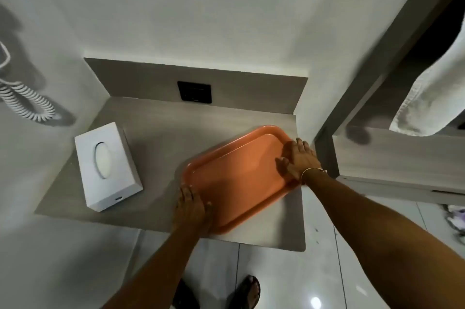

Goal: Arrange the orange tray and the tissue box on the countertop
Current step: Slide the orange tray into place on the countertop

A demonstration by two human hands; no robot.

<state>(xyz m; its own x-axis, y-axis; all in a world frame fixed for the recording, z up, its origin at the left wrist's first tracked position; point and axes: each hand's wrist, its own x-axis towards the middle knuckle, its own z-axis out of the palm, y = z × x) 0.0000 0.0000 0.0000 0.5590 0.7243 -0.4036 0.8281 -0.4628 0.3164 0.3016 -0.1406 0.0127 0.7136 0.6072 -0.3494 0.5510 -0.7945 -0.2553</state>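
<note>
Dim, even indoor light with wide-angle warp.
A glare spot shines on the floor (315, 303); the coiled cord (27, 100) throws a soft shadow on the wall; the towel (427, 92) at the right edge seems motion-blurred; straight lines bend outward.

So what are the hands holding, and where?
The orange tray. The left hand presses its near-left edge and the right hand lies on its right end. The fingers look flat, not curled round it.

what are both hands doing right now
left hand: open, fingers flat on the near left corner of the orange tray.
right hand: open, lying flat on the tray's right rim.
</note>
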